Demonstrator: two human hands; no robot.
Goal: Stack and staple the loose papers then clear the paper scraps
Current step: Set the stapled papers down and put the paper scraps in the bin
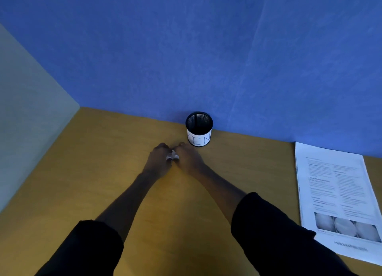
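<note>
My left hand and my right hand meet on the yellow desk, knuckles up. Between them shows a small crumpled wad of white paper scraps, pinched by fingers of both hands. A stack of printed papers lies flat at the right edge of the desk, text and three grey pictures facing up. I cannot see a staple on it from here. No stapler is in view.
A black mesh cup with a white label stands just beyond my right hand, against the blue partition wall. A pale green panel closes the left side. Both dark sleeves cover the near desk.
</note>
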